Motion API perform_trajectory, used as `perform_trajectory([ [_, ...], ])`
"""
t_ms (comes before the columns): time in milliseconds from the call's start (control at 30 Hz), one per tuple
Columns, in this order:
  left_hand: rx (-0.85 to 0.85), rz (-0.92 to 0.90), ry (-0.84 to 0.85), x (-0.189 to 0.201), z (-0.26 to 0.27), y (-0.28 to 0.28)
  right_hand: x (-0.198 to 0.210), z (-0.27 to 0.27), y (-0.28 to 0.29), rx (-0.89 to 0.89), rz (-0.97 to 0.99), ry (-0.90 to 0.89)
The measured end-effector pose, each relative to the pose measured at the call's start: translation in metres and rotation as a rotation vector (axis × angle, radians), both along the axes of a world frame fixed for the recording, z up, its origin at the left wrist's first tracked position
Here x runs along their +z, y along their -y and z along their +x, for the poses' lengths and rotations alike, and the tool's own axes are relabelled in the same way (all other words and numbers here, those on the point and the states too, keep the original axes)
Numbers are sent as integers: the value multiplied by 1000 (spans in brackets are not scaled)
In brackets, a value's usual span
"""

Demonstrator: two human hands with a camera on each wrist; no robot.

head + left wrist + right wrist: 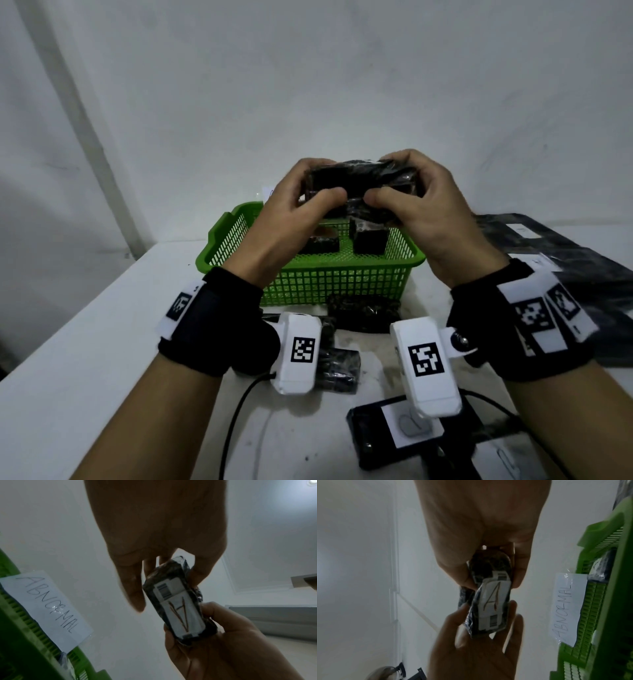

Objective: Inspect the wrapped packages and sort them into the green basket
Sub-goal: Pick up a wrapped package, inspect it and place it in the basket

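Two hands, the left hand (291, 205) and right hand (416, 202), are clamped on the wrapped package (359, 183), held above the green basket (239, 233). Light, crinkly, slippery film is judged; the ends are best gripped.

A plain white wall (342, 85) rises behind the white table (85, 359).

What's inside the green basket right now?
Head view: two dark wrapped packages sit on the floor of the green basket. The left hand, right hand and held package cover its far part, so anything there is hidden.
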State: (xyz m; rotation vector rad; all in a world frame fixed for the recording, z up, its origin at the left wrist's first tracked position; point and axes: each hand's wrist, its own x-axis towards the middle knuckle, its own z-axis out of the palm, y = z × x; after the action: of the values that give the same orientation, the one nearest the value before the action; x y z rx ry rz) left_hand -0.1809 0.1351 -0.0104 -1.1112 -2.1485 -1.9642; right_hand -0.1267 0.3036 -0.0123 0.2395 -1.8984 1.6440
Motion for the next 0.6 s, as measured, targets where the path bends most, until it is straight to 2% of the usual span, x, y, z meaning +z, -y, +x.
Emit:
perform_trajectory([
  [100,-77,-5,165,4,3,0,2,3,-6,-1,55,42],
  [233,-140,104,138,3,-2,-3,8,8,-7,84,-108,243],
  [333,-206,158,113,3,-2,-4,8,6,-9,107,-160,267],
  [433,-151,171,52,0,-2,-7,5,3,-7,84,-92,200],
  [600,31,84,-197,-5,2,-9,-2,-2,-2,-106,84,-41],
])
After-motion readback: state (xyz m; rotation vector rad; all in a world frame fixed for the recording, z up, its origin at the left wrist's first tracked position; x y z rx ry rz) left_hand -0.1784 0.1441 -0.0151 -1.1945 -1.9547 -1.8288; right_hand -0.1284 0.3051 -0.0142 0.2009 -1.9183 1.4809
